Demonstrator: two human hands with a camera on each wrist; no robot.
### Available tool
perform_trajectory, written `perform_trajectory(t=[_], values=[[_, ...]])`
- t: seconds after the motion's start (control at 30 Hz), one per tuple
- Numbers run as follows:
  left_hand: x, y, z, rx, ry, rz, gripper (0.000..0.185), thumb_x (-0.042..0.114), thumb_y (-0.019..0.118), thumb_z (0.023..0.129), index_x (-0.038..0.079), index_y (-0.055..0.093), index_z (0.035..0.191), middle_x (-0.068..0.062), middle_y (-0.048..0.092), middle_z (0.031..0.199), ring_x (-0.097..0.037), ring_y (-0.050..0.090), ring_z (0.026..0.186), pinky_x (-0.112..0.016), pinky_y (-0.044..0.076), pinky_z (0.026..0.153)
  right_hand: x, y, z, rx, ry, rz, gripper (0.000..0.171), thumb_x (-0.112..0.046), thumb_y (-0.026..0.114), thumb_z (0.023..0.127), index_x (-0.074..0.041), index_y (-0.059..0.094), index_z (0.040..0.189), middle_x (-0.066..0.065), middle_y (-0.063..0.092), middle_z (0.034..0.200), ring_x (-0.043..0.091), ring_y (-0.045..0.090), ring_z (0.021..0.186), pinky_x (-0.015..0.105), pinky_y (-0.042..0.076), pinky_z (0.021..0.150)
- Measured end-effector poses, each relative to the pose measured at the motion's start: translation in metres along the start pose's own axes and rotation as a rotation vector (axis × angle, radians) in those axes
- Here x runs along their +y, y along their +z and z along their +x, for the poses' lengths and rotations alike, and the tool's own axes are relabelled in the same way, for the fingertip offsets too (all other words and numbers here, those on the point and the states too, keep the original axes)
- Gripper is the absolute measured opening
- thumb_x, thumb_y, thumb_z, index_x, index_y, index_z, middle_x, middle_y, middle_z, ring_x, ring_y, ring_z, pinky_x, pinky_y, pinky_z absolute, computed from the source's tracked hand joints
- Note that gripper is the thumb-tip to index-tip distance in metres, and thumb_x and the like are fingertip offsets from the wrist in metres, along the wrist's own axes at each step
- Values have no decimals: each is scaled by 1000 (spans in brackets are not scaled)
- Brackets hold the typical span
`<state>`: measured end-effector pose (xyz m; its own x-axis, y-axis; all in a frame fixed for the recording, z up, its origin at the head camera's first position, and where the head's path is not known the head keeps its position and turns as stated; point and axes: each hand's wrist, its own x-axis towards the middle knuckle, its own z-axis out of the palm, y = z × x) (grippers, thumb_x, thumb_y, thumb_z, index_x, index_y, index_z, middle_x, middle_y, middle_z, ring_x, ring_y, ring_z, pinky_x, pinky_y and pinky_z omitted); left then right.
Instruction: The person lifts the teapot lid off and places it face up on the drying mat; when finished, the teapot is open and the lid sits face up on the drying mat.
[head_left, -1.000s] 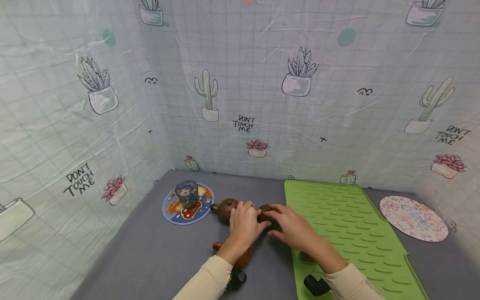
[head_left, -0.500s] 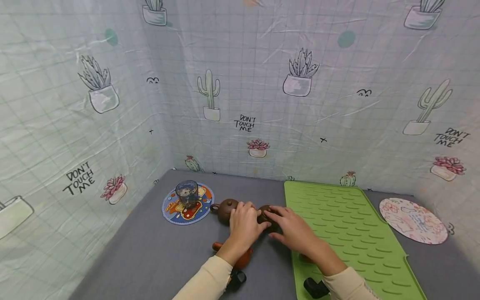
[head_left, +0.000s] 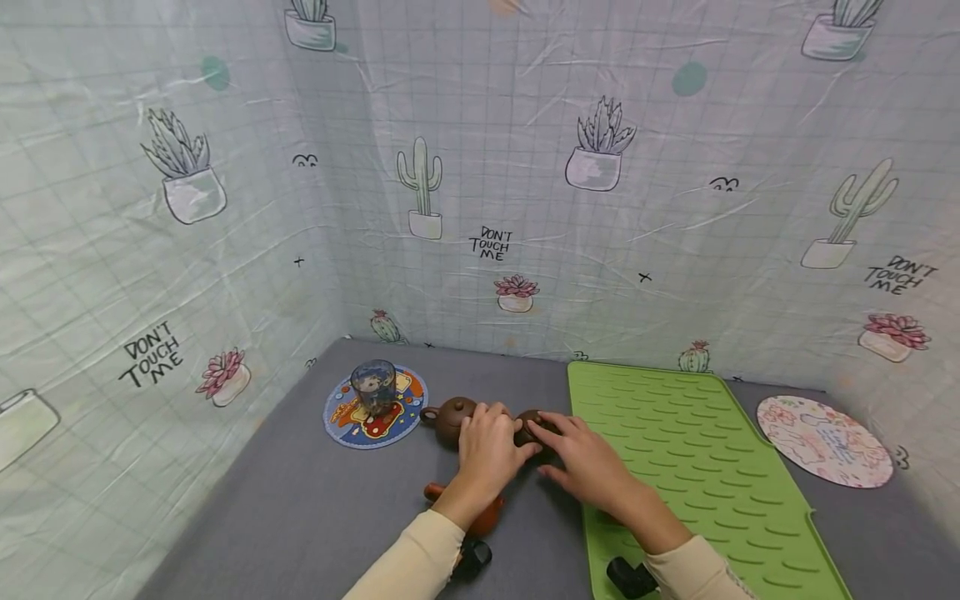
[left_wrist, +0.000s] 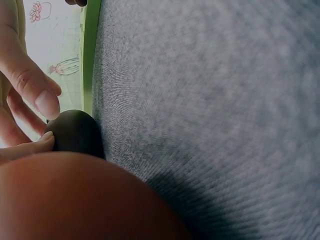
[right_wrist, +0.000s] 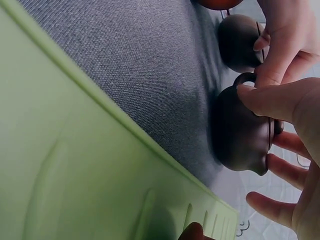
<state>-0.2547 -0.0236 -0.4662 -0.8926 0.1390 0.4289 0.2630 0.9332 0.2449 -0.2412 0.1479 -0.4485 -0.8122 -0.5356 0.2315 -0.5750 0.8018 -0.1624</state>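
We're working w/ two small dark brown teapots on the grey table (head_left: 300, 508), just left of the green mat (head_left: 697, 467). Our left hand (head_left: 487, 450) is resting over the left teapot (head_left: 450, 419), fingers curled on it; our right hand (head_left: 588, 462) is holding the right teapot (right_wrist: 242, 127), thumb on its handle loop, the other fingers spread past its far side. We're judging the pots are slick and close together, so we're keeping grips low and steady, lifting straight, not knocking the orange pot (head_left: 483, 517) near our left wrist or the glass (head_left: 372, 385) on the coaster (head_left: 341, 417)
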Motion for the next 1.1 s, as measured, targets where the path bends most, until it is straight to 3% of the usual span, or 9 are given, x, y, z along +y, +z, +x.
perform_trajectory(t=[0.47,0.6,0.9,1.1], values=[[-1,1,-1,-5,0,-6,45,52,88,73,20,84,106,3,72,99,-16,57,83,-30,43,67,0,3,3,53,66,98,56,-21,79,89,-12,62,142,11,59,143,33,60,128,49,53,99],[-1,1,-1,1,5,-2,46,53,87,73,21,84,105,3,72,99,-16,58,83,-30,42,66,0,4,4,102,62,89,55,-20,83,86,-11,66,138,10,62,136,28,64,122,45,56,95],[1,1,0,15,-6,-4,45,55,88,72,21,84,102,4,70,92,-15,54,78,-29,39,64,-2,1,6,291,43,90,40,-11,88,78,-14,78,117,6,71,114,22,73,95,31,58,72],[-1,2,-1,16,-1,-7,46,55,88,71,21,84,103,4,70,94,-15,55,79,-29,39,64,-5,-7,4,348,52,200,33,-10,81,86,-12,75,118,6,73,116,18,74,91,28,59,71]])
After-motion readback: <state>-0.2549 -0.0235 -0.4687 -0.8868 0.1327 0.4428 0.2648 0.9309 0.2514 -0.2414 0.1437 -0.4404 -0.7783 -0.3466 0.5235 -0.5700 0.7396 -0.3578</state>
